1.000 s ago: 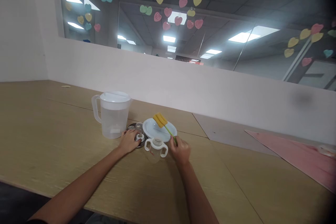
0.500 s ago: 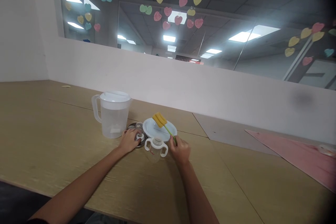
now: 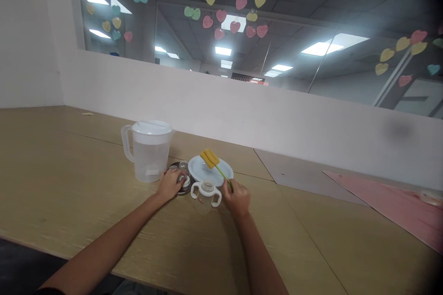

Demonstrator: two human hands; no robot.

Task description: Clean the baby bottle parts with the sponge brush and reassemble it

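My right hand [image 3: 238, 197] is closed round the green handle of a sponge brush [image 3: 209, 158]. Its yellow foam head is raised over a pale blue plate [image 3: 225, 169]. In front of the plate, a clear baby bottle [image 3: 205, 200] with two white side handles stands upright, its threaded mouth uncovered. At the left, my left hand [image 3: 170, 183] reaches over a small dark round tray [image 3: 182, 192]. Its thumb and forefinger close on a white bottle collar [image 3: 186, 181] there. A clear dome-shaped cap [image 3: 183, 165] also lies on the tray, and the hand partly hides what is beside it.
A translucent lidded pitcher [image 3: 151, 154] stands just behind my left hand. A pink cloth [image 3: 391, 203] lies at the far right, with a clear-wrapped item [image 3: 431, 197] on it. A low white wall [image 3: 214, 106] below the window borders the wooden table [image 3: 166, 244].
The white collar has tipped slightly under my left fingers. My right hand, the brush and the bottle have hardly moved.
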